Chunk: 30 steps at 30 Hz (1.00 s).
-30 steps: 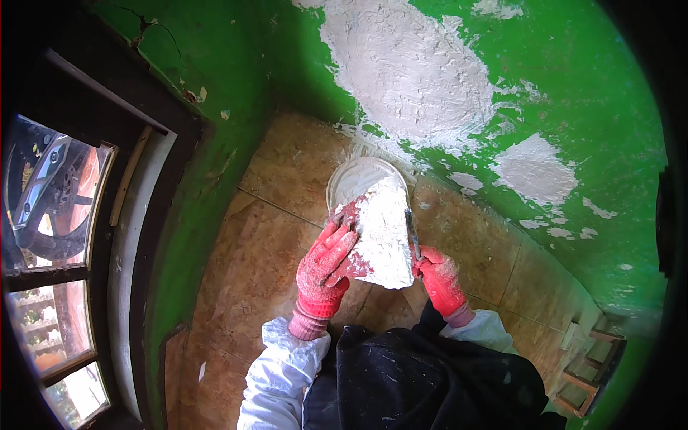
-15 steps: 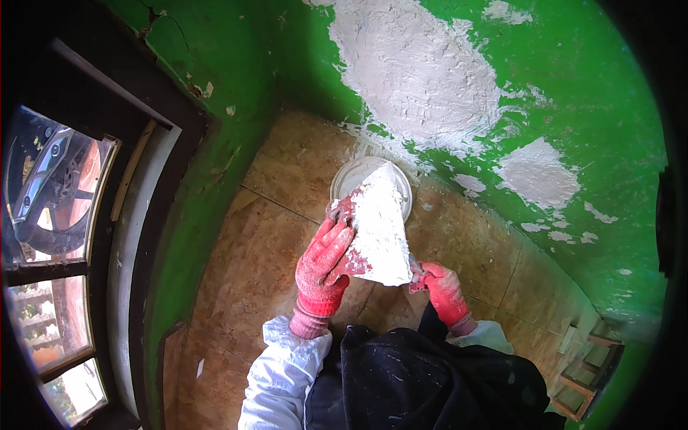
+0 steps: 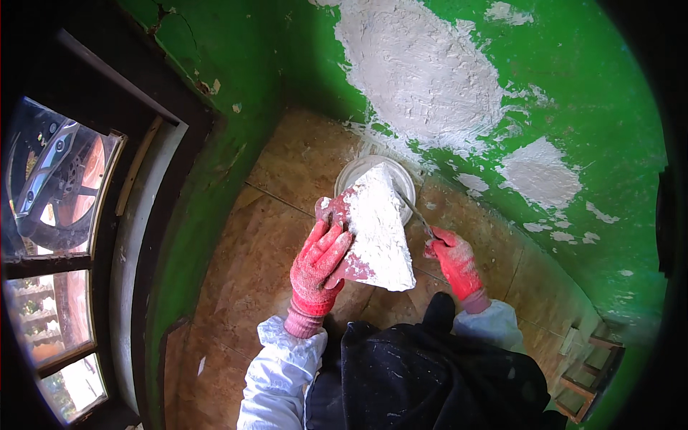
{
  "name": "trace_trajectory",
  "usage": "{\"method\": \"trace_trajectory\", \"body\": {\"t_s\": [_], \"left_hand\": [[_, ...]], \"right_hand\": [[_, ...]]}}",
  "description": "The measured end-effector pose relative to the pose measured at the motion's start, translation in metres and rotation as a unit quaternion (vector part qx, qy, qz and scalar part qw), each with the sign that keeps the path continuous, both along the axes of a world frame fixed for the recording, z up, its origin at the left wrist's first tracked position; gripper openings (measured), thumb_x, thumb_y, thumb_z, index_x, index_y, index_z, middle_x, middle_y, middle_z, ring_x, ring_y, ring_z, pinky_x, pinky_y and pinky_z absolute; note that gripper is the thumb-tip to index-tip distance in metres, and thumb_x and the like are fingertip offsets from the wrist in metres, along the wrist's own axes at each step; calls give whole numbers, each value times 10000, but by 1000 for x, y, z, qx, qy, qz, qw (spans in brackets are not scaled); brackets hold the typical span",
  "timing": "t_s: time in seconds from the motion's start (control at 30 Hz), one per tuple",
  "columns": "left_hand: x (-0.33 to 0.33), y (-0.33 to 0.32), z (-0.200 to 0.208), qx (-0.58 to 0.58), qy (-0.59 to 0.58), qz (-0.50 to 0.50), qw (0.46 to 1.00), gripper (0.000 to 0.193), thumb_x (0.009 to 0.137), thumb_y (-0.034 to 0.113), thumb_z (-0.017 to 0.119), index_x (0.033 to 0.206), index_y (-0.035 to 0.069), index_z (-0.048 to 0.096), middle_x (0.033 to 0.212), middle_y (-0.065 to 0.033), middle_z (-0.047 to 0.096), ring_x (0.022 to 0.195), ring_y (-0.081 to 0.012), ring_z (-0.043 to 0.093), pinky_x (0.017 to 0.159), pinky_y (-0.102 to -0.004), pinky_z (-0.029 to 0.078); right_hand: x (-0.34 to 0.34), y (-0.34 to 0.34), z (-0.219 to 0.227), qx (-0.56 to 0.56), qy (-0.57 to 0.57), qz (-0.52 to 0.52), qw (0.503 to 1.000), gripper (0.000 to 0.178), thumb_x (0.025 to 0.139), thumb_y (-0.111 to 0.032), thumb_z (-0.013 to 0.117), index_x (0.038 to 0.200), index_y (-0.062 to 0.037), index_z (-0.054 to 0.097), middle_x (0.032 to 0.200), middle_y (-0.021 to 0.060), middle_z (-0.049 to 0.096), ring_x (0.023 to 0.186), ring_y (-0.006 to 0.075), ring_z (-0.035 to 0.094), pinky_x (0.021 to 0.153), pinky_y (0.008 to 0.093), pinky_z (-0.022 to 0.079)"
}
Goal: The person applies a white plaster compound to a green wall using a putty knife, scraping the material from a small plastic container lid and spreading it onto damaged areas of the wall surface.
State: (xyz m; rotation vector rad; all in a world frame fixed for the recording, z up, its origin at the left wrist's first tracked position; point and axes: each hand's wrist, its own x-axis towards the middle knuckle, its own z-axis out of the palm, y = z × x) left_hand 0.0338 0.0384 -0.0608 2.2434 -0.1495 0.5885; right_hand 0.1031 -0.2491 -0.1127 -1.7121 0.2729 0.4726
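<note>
My left hand (image 3: 317,269), in a red knitted glove dusted white, grips a flat reddish plastering float (image 3: 360,269) by its left side; any handle is hidden. A thick heap of wet white plaster (image 3: 383,233) covers most of the float's face. In my right hand (image 3: 456,266), gloved the same way, is a slim metal spatula (image 3: 416,208). Its fingers are closed round the handle, and its far end meets the plaster's upper right edge. Directly beneath the float, a round white bucket (image 3: 346,172) stands on the floor, partly covered from view.
Ahead, the green wall (image 3: 588,93) carries a large rough plaster patch (image 3: 423,72) and a smaller patch (image 3: 541,174). Brown tiles (image 3: 251,251) cover the floor. At left is a dark-framed glazed door (image 3: 54,183); a wooden frame (image 3: 588,380) sits at lower right.
My right hand has moved away to the right from the float's lower corner, and the spatula's shaft now shows, reaching up to the plaster. The float has shifted slightly, baring more of its reddish left side.
</note>
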Motion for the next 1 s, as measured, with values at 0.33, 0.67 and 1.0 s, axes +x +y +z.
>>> {"method": "trace_trajectory", "body": {"t_s": [0.33,0.67,1.0], "left_hand": [[-38,12,-22,2,30,56,998,444,676,1,603,1113,79,629,1167,-124,594,1156,-360,514,942,-387,439],[-64,9,-27,25,99,55,993,472,683,59,625,1153,99,604,1204,-116,571,1177,-362,492,941,-391,436],[-71,-2,-30,69,145,-13,987,535,671,89,673,1194,113,566,1242,-98,532,1175,-371,471,933,-405,439]], "right_hand": [[11,18,17,-155,-97,84,980,348,805,9,541,1148,-9,596,887,93,595,781,162,617,715,247,482],[13,-7,-34,-288,-153,216,920,312,846,-128,550,1153,-119,610,808,118,599,736,248,599,652,356,485],[22,8,-14,-370,-273,334,822,257,870,-174,503,1087,-112,626,855,145,615,755,301,593,661,381,473]]}}
